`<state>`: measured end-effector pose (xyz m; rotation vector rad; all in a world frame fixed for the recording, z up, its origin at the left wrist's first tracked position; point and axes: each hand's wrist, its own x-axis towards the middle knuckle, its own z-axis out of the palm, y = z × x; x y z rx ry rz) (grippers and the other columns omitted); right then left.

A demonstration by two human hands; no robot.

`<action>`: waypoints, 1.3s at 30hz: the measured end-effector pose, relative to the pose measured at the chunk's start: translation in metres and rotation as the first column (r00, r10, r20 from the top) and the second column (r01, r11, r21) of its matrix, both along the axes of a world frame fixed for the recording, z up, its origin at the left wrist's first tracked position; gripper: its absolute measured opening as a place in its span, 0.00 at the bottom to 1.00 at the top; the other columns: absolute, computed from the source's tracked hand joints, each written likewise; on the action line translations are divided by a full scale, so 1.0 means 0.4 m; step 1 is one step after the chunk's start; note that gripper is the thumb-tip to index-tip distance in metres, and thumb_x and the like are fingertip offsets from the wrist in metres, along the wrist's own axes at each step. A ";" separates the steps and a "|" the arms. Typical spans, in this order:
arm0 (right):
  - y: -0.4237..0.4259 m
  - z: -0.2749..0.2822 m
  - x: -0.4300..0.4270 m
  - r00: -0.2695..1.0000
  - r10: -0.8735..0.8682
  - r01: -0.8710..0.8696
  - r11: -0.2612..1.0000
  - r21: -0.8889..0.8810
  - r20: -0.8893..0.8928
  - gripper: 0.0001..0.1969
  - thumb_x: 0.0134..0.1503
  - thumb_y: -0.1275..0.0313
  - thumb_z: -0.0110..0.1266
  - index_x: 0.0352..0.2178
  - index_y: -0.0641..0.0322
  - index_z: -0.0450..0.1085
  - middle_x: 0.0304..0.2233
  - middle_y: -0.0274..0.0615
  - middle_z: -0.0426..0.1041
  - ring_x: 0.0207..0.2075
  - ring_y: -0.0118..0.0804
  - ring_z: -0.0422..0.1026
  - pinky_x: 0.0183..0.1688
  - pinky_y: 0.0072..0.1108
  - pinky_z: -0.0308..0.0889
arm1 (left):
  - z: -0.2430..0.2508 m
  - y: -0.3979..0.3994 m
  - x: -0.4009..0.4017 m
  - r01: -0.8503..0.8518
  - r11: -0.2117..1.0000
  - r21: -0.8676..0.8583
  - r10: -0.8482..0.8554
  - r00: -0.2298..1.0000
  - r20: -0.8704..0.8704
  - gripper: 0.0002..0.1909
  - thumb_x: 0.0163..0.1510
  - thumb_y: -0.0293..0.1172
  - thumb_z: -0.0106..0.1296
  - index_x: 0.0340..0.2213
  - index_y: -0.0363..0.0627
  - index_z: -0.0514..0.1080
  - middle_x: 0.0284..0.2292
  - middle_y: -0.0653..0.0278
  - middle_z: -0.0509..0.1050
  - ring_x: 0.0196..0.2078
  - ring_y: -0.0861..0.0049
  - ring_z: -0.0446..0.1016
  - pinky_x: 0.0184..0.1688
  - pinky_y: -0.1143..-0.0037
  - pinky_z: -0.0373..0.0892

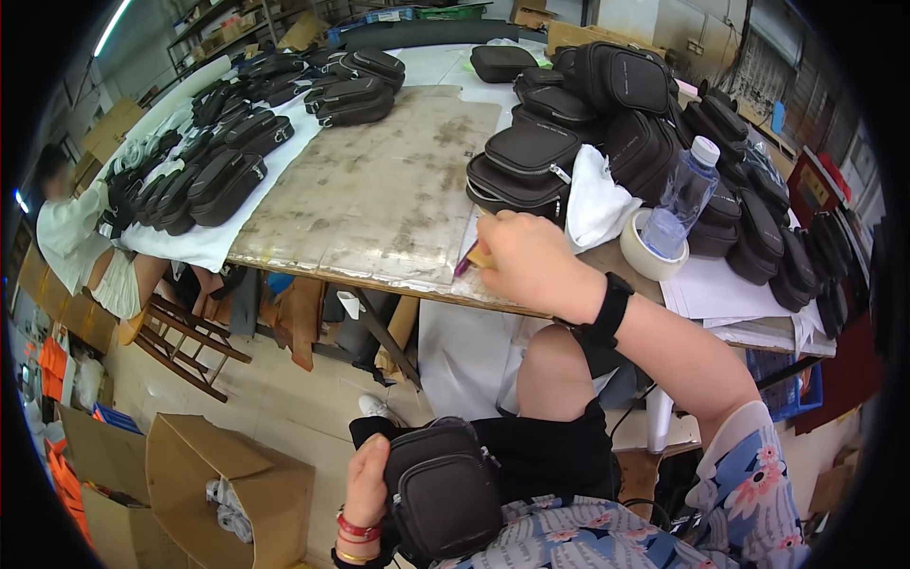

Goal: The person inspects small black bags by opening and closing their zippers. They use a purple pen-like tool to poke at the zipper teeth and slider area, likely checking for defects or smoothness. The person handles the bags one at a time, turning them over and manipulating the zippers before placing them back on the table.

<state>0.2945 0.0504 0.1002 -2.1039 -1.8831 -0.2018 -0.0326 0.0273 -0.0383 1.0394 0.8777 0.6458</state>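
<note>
My left hand point(368, 476) grips the side of a small black zippered bag point(448, 491) over my lap, its front pocket facing up. At the table's near edge, my right hand point(526, 259) is closed around a small yellowish item point(482, 257); its kind is partly hidden by the fingers. A purple object point(466, 262) shows just beside it on the tabletop. Right behind this hand lie stacked black zippered bags point(526, 163), with a crumpled white cloth point(601, 199) against them. A clear plastic bottle point(679, 203) stands in a roll of tape point(654, 249) to the right.
More black bags point(227, 178) lie on white sheeting at the left of the table point(355, 206), and a large pile point(625, 78) rises at the right. A person point(78, 227) sits at the far left by a wooden stool point(188, 348). An open cardboard box point(277, 491) stands on the floor.
</note>
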 end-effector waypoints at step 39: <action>-0.297 -0.195 -0.263 0.257 0.607 -0.335 0.786 0.519 -0.752 0.10 0.42 0.83 0.61 0.30 0.67 0.76 0.28 0.43 0.78 0.28 0.38 0.77 0.30 0.21 0.71 | 0.112 -0.032 0.066 0.327 0.902 -0.280 -0.226 0.914 0.338 0.15 0.66 0.34 0.45 0.26 0.41 0.71 0.24 0.79 0.65 0.27 0.96 0.61 0.29 0.86 0.60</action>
